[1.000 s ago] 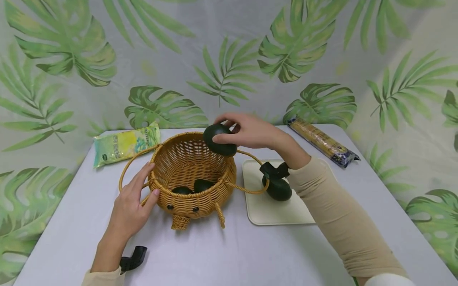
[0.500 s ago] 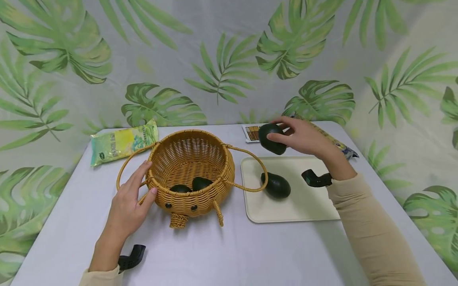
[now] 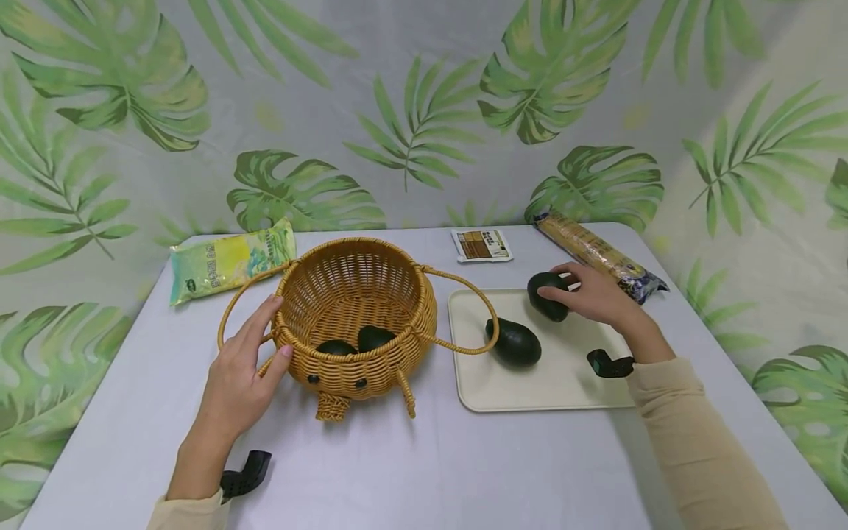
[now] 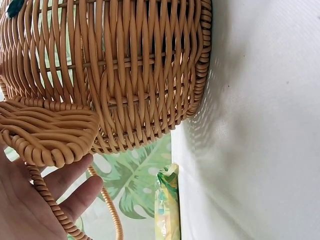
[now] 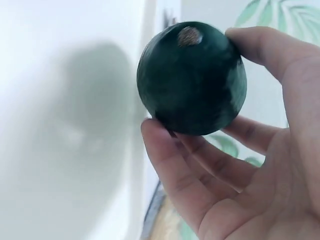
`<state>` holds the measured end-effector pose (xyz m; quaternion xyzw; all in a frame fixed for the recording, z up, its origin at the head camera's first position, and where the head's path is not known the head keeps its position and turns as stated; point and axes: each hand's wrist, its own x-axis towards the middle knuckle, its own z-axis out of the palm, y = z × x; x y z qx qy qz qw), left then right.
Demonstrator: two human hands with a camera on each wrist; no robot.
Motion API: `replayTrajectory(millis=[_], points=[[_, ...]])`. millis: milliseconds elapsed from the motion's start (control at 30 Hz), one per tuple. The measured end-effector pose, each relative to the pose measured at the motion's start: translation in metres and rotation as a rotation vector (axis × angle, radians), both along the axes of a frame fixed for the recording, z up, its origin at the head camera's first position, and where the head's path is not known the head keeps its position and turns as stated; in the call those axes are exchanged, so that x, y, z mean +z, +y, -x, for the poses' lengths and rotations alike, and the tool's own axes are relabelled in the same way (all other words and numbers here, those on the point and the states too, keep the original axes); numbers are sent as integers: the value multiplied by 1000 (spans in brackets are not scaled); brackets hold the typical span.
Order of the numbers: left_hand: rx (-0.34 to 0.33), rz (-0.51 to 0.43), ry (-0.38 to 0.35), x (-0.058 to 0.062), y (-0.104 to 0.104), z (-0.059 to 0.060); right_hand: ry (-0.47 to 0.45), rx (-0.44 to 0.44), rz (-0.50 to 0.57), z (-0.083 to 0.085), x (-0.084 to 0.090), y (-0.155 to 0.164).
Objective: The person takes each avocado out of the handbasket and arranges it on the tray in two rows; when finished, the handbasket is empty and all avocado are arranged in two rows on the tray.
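Step in hand, as judged: moving dark green avocados from the round woven wicker basket (image 3: 358, 324) onto the cream rectangular plastic tray (image 3: 530, 390).

Right hand (image 3: 596, 298): fingers and thumb curled round one dark green avocado (image 3: 547, 296), held low over the tray's far right part; whether it touches the tray cannot be told. The right wrist view shows the stem scar (image 5: 189, 36) facing the camera.

A second avocado (image 3: 513, 342) lies on the tray, just beside the basket's right loop handle (image 3: 464, 316).

Left hand (image 3: 241, 375): fingers nearly straight, resting against the basket's left rim and handle, steadying rather than clasping.

Next move probably calls for setting the held fruit down apart from its neighbour so neither rolls.

Hard to see: two dark fruits (image 3: 358, 342) remain low in the basket, half hidden by its near wall; more may lie beneath.
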<state>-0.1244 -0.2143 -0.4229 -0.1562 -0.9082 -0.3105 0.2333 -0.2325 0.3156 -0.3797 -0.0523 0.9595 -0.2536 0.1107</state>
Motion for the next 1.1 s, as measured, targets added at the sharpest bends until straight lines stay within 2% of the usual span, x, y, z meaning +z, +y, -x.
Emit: replayTrajectory(millis=[267,633,867,967,1100], points=[[-1,1,-4,0,0,0,12,-29,-21,-2,-17,16],[3,-8,-7,1,1,-1,19,7,-15,-3,-16,13],[2,-4,-4,2,1,-1,174,80,-44,-9,-12,8],[3,-5,-7,2,1,-1,243,136,15,-14,-10,1],[0,-8,-8,2,1,0,210,207,184,-21,-13,-10]])
